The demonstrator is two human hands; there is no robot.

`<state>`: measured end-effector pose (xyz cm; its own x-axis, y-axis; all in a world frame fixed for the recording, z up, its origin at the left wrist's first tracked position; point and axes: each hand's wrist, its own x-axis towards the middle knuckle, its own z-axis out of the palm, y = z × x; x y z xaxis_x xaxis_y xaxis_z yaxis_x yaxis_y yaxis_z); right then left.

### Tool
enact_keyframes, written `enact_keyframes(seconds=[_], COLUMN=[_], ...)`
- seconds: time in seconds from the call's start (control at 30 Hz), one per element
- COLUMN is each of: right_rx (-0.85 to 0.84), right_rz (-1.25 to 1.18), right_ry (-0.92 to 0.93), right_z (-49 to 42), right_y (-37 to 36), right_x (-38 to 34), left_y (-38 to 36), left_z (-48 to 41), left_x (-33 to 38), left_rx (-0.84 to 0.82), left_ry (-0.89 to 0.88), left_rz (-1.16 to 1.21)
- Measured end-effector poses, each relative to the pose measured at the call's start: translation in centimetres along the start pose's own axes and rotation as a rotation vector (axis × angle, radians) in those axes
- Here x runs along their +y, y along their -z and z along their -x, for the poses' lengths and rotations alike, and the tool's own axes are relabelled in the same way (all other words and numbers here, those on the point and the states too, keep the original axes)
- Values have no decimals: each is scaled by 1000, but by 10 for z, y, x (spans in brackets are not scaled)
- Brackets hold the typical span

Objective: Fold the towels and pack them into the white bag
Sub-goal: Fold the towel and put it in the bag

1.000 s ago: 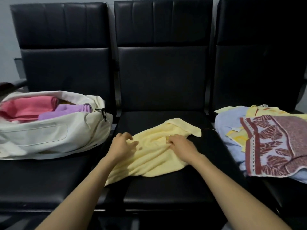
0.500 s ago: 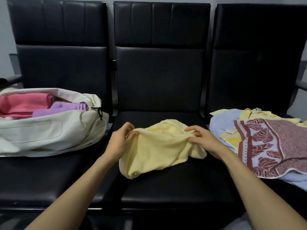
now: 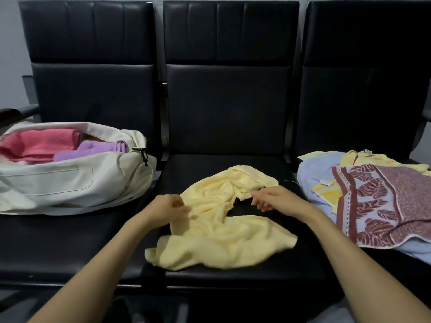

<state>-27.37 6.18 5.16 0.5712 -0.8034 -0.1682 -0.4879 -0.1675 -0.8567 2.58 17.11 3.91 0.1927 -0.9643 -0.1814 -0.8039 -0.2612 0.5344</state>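
A pale yellow towel (image 3: 219,238) lies crumpled on the middle black seat (image 3: 233,279). My left hand (image 3: 166,209) pinches its left edge, fingers closed on the cloth. My right hand (image 3: 276,199) grips the upper right edge of the same towel. The white bag (image 3: 58,183) lies open on the left seat, with a pink towel (image 3: 39,144) and a purple towel (image 3: 98,149) inside. On the right seat sits a pile: a maroon patterned towel (image 3: 384,201) over a light blue towel (image 3: 310,173) and a yellow printed one (image 3: 363,159).
Three black padded chairs stand in a row with tall backrests (image 3: 231,73). An armrest (image 3: 25,110) juts out at the far left. A zipper pull (image 3: 144,156) hangs at the bag's right end. The floor shows dimly below the seats.
The yellow towel, held bunched up in the air half a second ago, now lies spread lower on the seat. Both hands have dropped and shifted along its edges.
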Motion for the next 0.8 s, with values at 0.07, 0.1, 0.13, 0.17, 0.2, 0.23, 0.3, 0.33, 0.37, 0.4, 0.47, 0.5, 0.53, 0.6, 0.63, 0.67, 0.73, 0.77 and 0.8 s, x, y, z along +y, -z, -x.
enact_keyframes(seconds=[0.07, 0.1, 0.13, 0.17, 0.2, 0.23, 0.3, 0.33, 0.37, 0.4, 0.47, 0.5, 0.53, 0.6, 0.63, 0.67, 0.73, 0.77, 0.8], right_rx=[45, 16, -12, -12, 16, 53, 86, 63, 30, 0, 48, 122, 212, 320, 321, 286, 171, 148, 149], right_rz=[314, 424, 485, 510, 506, 479, 418, 419, 457, 505, 602, 653, 705, 808, 849, 891, 973, 963, 911], right_ry=[-29, -44, -60, -68, -65, -66, -71, -76, -78, -82, -117, -156, -209, -329, -395, -462, -536, -511, -450], right_z=[-5, -6, -8, -9, -10, -12, -18, -20, -24, -27, -31, -33, -32, -27, -22, -16, -8, -8, -9], right_y=[-13, -21, -30, -40, -50, -58, -72, -78, -82, -84, -76, -66, -53, -24, -11, -1, 10, 11, 9], right_x=[8, 11, 12, 11, 6, 3, -5, -7, -8, -10, -16, -18, -19, -13, -6, 0, 7, 9, 10], left_y=[-10, -12, -14, -13, -12, -11, -12, -13, -14, -14, -13, -12, -10, -11, -14, -16, -20, -22, -24], left_z=[-5, -6, -7, -6, -6, -8, -14, -17, -20, -24, -31, -33, -35, -39, -40, -40, -40, -40, -38], left_x=[-9, -11, -11, -9, -6, -4, -3, -1, 1, 4, 13, 18, 23, 26, 24, 22, 17, 15, 16], left_rx=[67, 50, 34, 17, 3, -10, -49, -64, -64, -25, 159, 267, 350, 432, 433, 408, 262, 164, 82], left_ry=[113, 205, 291, 349, 382, 390, 371, 355, 330, 300, 254, 243, 234, 182, 171, 177, 238, 274, 300], left_rz=[-229, -227, -218, -224, -232, -217, -112, -21, 85, 180, 341, 388, 419, 384, 317, 225, 60, 30, 45])
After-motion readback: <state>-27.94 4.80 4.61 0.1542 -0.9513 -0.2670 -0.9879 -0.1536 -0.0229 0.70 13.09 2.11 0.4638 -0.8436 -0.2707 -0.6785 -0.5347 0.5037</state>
